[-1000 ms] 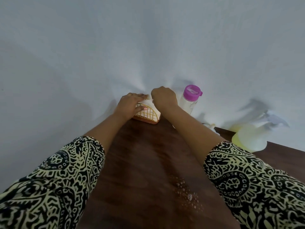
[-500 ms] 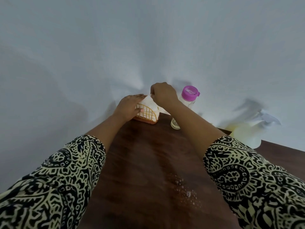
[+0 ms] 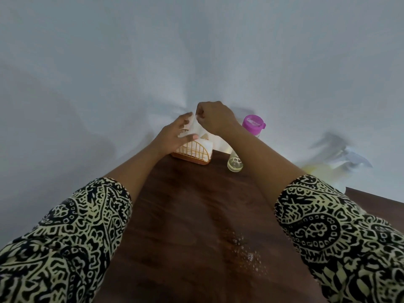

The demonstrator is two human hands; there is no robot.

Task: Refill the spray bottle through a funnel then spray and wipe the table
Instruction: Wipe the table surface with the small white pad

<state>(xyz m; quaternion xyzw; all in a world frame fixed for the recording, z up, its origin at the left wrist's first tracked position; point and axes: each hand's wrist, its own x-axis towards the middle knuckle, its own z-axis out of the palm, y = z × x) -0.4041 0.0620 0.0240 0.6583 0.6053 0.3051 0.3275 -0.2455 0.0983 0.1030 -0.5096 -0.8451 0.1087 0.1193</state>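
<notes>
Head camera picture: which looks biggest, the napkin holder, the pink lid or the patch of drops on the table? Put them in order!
1. Unranked: the patch of drops and the napkin holder look about alike, and the drops lie nearer the camera.
2. Clearly smallest: the pink lid.

Left hand (image 3: 172, 136) spread; right hand (image 3: 215, 117) pinches tissue (image 3: 195, 128)

Orange wire napkin holder (image 3: 192, 153) just before a plain pale wall (image 3: 196, 51).
</notes>
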